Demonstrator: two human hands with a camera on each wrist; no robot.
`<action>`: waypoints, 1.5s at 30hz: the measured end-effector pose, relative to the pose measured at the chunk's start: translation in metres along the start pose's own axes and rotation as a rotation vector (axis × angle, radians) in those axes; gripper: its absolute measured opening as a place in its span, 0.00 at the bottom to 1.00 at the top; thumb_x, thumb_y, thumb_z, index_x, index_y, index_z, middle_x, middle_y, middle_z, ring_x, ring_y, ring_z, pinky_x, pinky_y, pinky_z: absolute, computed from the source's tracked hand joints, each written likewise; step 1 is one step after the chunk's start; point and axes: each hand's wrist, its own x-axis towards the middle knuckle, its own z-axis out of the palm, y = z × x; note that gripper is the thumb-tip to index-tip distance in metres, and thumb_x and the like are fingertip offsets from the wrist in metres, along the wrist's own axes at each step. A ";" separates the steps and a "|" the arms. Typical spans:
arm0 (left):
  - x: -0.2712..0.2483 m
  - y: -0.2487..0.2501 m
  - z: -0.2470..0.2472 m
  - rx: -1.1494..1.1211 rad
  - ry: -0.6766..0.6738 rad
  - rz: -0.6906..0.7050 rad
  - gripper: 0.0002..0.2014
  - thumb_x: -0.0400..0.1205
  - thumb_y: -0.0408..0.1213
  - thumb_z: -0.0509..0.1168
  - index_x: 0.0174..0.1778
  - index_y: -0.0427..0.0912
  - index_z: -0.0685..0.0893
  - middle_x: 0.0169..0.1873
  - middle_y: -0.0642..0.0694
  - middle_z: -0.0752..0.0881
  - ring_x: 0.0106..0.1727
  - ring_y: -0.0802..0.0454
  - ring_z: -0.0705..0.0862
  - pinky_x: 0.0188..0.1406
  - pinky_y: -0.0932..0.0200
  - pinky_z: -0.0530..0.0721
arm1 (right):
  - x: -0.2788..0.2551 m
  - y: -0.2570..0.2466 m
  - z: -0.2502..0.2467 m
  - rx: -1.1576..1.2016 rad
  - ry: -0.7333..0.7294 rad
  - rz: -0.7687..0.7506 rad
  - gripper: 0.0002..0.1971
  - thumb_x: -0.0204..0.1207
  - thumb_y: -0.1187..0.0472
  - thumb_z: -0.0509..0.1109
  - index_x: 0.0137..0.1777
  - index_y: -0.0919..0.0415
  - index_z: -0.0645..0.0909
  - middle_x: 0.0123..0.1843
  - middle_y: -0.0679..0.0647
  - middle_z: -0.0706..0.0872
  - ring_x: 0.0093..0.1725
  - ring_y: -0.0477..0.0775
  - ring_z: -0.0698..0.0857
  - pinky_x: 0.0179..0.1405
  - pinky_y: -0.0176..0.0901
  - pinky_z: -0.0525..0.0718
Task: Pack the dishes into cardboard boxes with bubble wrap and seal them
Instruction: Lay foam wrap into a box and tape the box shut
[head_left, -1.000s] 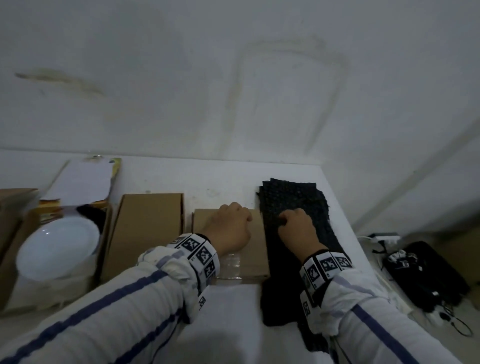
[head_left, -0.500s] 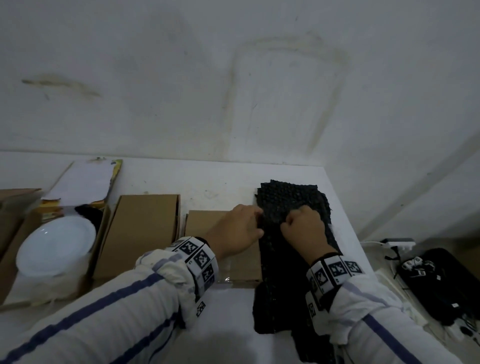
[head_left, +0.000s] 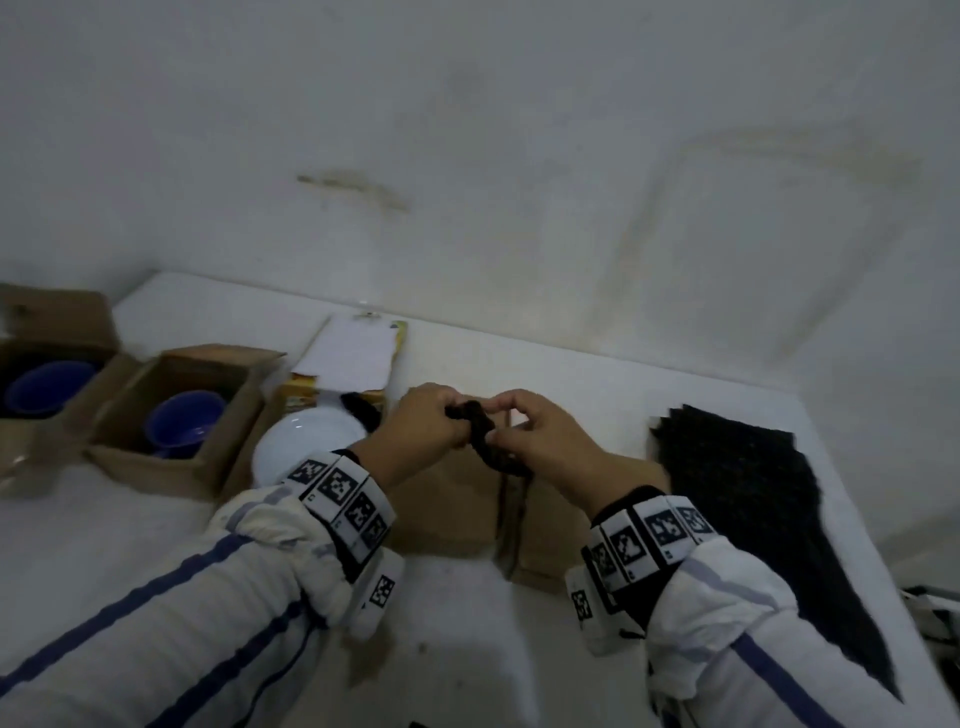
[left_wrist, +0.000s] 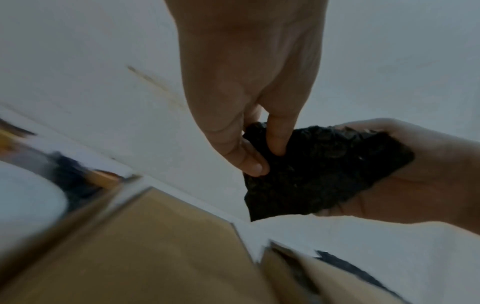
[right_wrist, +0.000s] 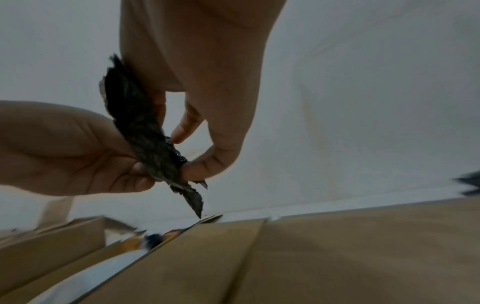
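A white table (head_left: 467, 649) runs back to a stained white wall (head_left: 467, 130), and its right edge falls away just past a stack of black bubble wrap (head_left: 753, 509) that lies flat near that side. The bare stretch of tabletop lies at the front, under the sleeves. In the middle are two closed cardboard boxes (head_left: 452, 499), side by side and touching. To their left a white plate (head_left: 301, 441) sits in an open carton, with a white sheet of paper (head_left: 348, 353) on yellow packaging behind it. Farther left, two open boxes each hold a blue bowl (head_left: 182, 421); the nearer open box (head_left: 156, 467) has its flaps up, and the farther one is cut by the frame edge.

Above the closed boxes, both hands hold one piece of black bubble wrap (head_left: 483, 431) in the air. The left hand (head_left: 421, 431) pinches its top edge between thumb and curled fingers; the right hand (head_left: 540, 441) curls round the other side, thumb and forefinger pinched on it. The piece hangs down between the wrists, clear of the box lids.

The left wrist view shows the piece (left_wrist: 319, 170) broad and crumpled, thumb (left_wrist: 244, 156) pressed to its face. The right wrist view shows it edge-on as a thin dark strip (right_wrist: 145, 133) whose lower tip points toward the box seam, possibly folded double, though blur hides that.
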 end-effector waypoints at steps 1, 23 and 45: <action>-0.006 -0.012 -0.019 0.026 -0.008 -0.033 0.08 0.74 0.33 0.71 0.30 0.37 0.82 0.28 0.44 0.82 0.31 0.50 0.79 0.31 0.62 0.74 | 0.009 -0.006 0.021 -0.052 -0.069 -0.010 0.08 0.74 0.61 0.73 0.48 0.50 0.77 0.53 0.63 0.85 0.50 0.59 0.87 0.42 0.43 0.84; -0.057 -0.157 -0.130 0.688 -0.348 -0.171 0.10 0.82 0.36 0.63 0.58 0.38 0.76 0.54 0.39 0.83 0.51 0.44 0.83 0.48 0.56 0.80 | 0.082 -0.025 0.220 -0.484 -0.540 -0.001 0.17 0.75 0.72 0.66 0.63 0.66 0.84 0.64 0.57 0.85 0.63 0.55 0.82 0.56 0.31 0.75; -0.056 -0.160 -0.122 0.957 -0.506 -0.049 0.18 0.87 0.42 0.56 0.53 0.29 0.84 0.47 0.33 0.85 0.46 0.42 0.81 0.44 0.54 0.77 | 0.072 -0.029 0.205 -1.254 -0.640 -0.186 0.14 0.80 0.60 0.61 0.61 0.65 0.78 0.54 0.63 0.84 0.46 0.60 0.82 0.40 0.44 0.75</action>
